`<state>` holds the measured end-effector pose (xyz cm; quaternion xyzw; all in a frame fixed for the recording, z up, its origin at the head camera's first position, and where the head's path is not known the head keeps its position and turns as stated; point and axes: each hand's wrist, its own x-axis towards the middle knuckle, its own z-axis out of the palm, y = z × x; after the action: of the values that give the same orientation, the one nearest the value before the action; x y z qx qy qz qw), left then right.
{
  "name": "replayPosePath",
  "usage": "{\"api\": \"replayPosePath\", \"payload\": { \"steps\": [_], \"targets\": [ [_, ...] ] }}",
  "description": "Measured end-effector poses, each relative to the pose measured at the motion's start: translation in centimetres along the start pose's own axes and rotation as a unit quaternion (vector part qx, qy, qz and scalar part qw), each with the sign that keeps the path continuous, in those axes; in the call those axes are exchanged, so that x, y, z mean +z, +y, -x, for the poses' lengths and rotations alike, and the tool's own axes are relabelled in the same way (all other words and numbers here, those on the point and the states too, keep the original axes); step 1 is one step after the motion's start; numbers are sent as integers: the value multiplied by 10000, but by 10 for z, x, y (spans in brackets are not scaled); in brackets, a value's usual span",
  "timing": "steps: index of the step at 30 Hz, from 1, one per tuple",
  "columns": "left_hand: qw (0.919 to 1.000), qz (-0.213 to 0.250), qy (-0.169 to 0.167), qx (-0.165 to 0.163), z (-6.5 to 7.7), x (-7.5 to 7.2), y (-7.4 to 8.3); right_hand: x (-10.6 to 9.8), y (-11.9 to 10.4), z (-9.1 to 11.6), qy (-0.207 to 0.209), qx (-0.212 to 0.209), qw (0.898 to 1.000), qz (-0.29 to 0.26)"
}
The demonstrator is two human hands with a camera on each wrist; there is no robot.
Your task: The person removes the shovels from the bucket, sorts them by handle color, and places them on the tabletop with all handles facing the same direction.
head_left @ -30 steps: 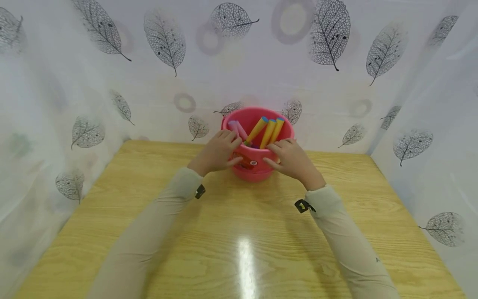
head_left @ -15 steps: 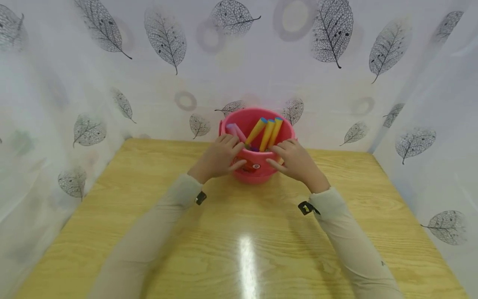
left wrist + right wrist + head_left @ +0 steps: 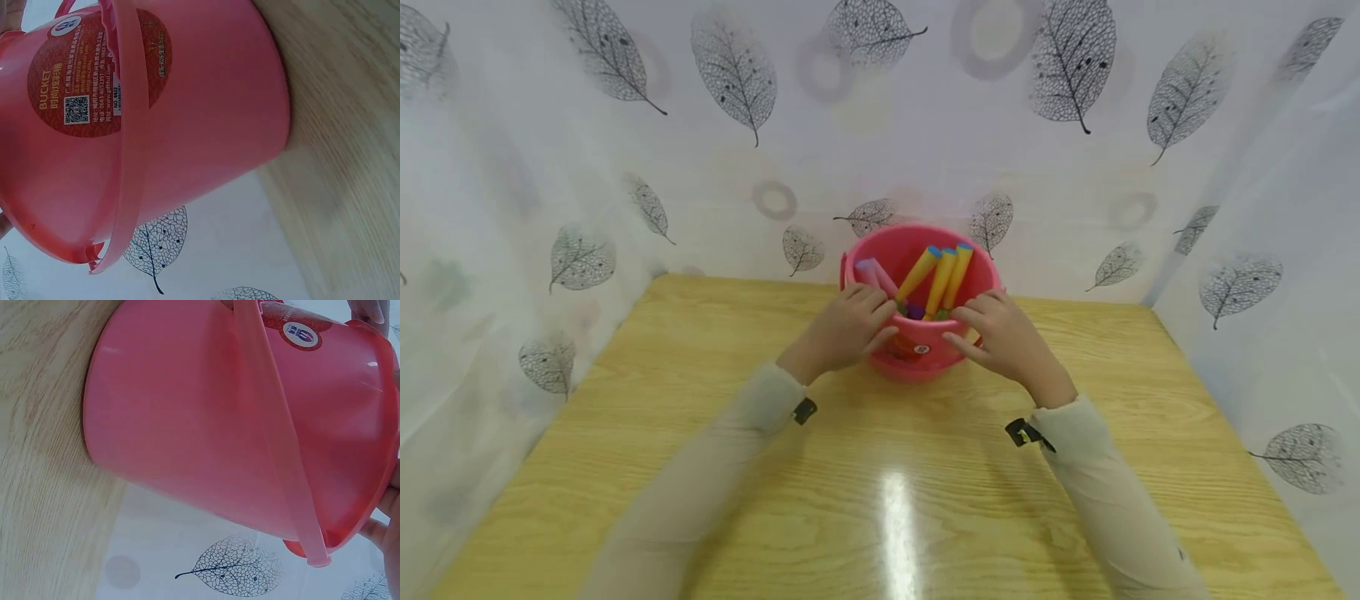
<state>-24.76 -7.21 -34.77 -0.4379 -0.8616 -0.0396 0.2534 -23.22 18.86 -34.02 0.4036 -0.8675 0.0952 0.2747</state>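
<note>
A pink plastic bucket (image 3: 940, 354) stands upright toward the back of the table, with both hands at its near rim. The left hand (image 3: 842, 329) grips the rim at the left, its fingers bent over the edge and its thumb along the outside. On the opposite side, the right hand (image 3: 1011, 342) holds the rim the same way. Inside lean three yellow sticks (image 3: 919, 275) with blue ends and a pink-lilac piece (image 3: 886, 279). Small purple pieces (image 3: 915, 312) show below them; the bottom is hidden. In the left wrist view, a red label (image 3: 81, 75) reads BUCKET.
The bucket's handle (image 3: 281, 437) hangs folded down along its outside wall. Wood-grain table (image 3: 850, 467) surface surrounds the bucket. A white leaf-patterned curtain (image 3: 895, 117) rises right behind it and along both sides.
The bucket has come slightly toward the person and a little to the right, with both hands keeping hold of its rim. Its contents show a bit more from above.
</note>
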Motion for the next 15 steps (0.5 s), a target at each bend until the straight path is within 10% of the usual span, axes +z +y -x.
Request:
{"api": "replayPosePath", "payload": {
  "steps": [15],
  "targets": [
    [9983, 395, 114, 406, 13, -6, 16, -15, -12, 14, 57, -66, 9996, -252]
  ]
}}
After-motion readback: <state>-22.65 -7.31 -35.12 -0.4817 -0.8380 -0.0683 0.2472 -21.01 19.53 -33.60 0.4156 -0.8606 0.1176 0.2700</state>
